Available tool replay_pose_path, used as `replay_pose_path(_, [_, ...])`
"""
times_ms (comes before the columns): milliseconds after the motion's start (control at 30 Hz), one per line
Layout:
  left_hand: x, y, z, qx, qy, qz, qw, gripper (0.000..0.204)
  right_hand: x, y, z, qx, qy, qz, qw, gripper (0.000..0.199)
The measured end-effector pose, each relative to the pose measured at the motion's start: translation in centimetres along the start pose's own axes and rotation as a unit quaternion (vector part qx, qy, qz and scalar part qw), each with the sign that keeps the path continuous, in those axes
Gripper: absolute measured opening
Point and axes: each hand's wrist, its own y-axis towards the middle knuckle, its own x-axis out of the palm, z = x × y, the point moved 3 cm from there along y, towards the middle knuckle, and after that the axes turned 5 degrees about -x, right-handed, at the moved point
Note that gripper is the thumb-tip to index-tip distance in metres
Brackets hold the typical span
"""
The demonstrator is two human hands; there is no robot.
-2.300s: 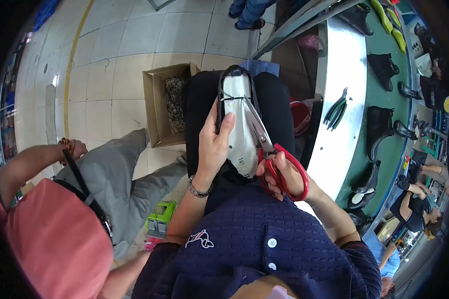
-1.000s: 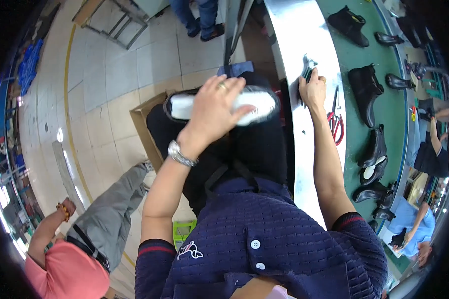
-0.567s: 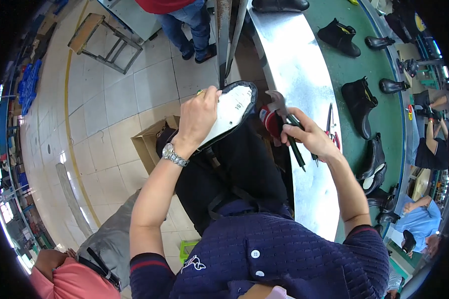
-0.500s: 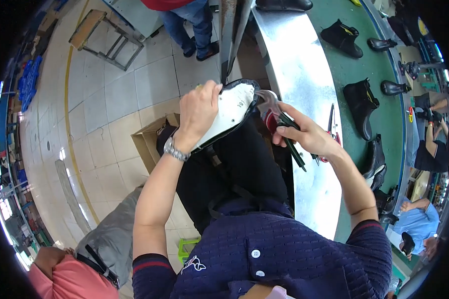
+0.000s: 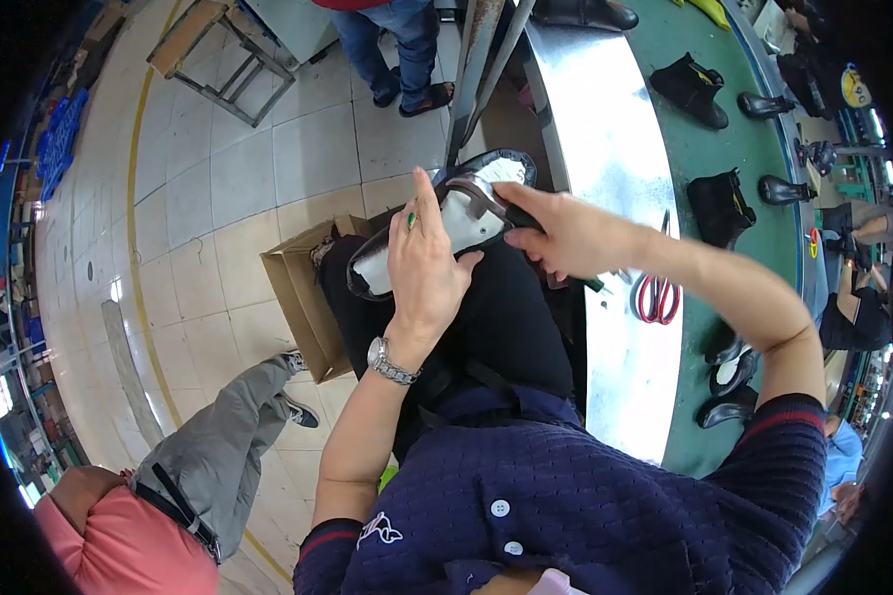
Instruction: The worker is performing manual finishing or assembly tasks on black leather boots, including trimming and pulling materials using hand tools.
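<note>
A shoe with a black upper and a white sole side facing up lies slanted across my thighs. My left hand spans its middle, thumb at one edge and fingers toward the other, the index finger raised. My right hand is closed around the handles of metal pincers. The curved head of the pincers is over the white sole, near the shoe's far end; whether it touches is hard to tell. Most of the handles are hidden in my right hand.
Red-handled scissors lie on the metal bench at my right. Beyond it, black boots stand on a green surface. An open cardboard box sits left of my legs. People are nearby, with a wooden-topped stool at far left.
My right hand has brought the pincers left, over the sole. My left hand has shifted right and nearer, raising its index finger, and the shoe has turned. The scissors now show fully.
</note>
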Motion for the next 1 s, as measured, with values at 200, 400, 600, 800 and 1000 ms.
replay_pose_path(200, [1.0,-0.2,-0.1,0.065,0.019,0.06,0.996,0.085,2.7,-0.7,3.6,-0.131,-0.116,0.13,0.976,0.053])
replay_pose_path(400, [1.4,-0.7,-0.8,0.131,0.06,0.093,0.985,0.086,1.0,-1.5,1.7,-0.159,-0.237,0.158,0.945,0.05])
replay_pose_path(600, [2.3,-0.8,-1.3,0.19,0.192,0.096,0.958,0.078,-3.1,-1.8,-4.2,-0.228,-0.119,0.266,0.929,0.05])
replay_pose_path(800, [2.2,-0.3,-1.4,0.179,0.206,0.125,0.954,0.074,-2.5,0.6,-2.4,-0.105,-0.262,0.151,0.947,0.056])
replay_pose_path(1000, [3.0,-0.3,-0.4,0.189,0.217,0.127,0.949,0.075,-0.3,1.8,2.5,-0.077,-0.22,0.218,0.948,0.059])
